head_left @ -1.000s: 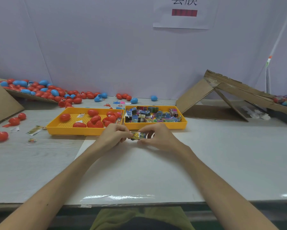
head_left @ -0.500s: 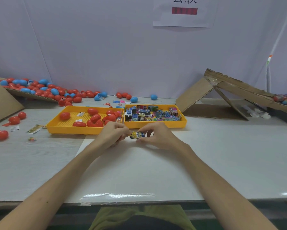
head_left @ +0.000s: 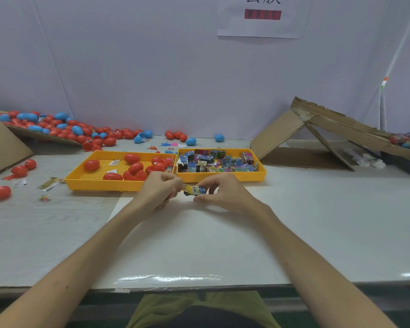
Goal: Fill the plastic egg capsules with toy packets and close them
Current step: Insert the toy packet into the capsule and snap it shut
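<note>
A small yellow-and-blue toy packet (head_left: 194, 190) is held between both hands just above the white mat, in front of the two yellow trays. My left hand (head_left: 159, 189) pinches its left end and my right hand (head_left: 219, 191) pinches its right end with thumb and fingers curled. The left yellow tray (head_left: 80, 179) holds several red egg capsules (head_left: 135, 168). The right yellow tray (head_left: 262, 172) is filled with several colourful toy packets (head_left: 213, 160).
A heap of red and blue eggs (head_left: 57, 129) lies on cardboard at the back left, with loose eggs (head_left: 19, 170) on the table's left. A folded cardboard ramp (head_left: 317, 129) stands at the back right. A white mat (head_left: 199, 245) covers the table before me.
Both hands have stayed together on the packet and shifted slightly; the packet looks folded narrower between the fingers than a second ago.
</note>
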Tool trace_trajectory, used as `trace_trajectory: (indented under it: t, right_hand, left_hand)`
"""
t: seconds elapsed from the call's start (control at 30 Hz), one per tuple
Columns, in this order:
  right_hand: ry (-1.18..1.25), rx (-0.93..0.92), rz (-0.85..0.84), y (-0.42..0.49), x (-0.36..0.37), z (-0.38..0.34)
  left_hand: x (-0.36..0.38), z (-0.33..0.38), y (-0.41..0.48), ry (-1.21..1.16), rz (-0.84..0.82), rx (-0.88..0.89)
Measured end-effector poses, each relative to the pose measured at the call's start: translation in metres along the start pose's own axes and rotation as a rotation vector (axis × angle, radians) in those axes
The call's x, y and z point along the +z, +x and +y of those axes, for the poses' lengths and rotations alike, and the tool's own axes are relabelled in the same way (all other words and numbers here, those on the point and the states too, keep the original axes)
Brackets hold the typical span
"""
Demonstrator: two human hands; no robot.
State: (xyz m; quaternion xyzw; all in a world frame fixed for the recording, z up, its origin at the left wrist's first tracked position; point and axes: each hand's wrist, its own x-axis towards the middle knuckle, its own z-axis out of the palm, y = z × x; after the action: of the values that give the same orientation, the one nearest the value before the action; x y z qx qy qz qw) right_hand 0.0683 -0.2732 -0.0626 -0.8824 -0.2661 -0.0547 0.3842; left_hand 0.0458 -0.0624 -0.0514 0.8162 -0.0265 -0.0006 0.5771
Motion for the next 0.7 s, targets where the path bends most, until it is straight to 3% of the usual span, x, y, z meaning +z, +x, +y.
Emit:
trace_trajectory:
  t: [0.37,0.47,0.57,0.7]
  right_hand:
    - [-0.003,-0.008,0.001,0.000,-0.002,0.001]
    - [-0.050,0.005,-0.016,-0.001,-0.008,0.007]
    - [-0.071,0.008,-0.010,-0.003,-0.012,0.012]
    - [0.020,0.053,-0.063,-0.003,-0.007,0.007]
  left_hand:
    - [0.000,0.005,-0.002,-0.120,0.118,0.068]
    - [-0.011,0.007,0.000,-0.265,0.208,0.057]
    - [-0.024,0.009,-0.001,-0.364,0.154,0.067]
    - [-0.020,0.009,-0.003,-0.320,0.024,0.139]
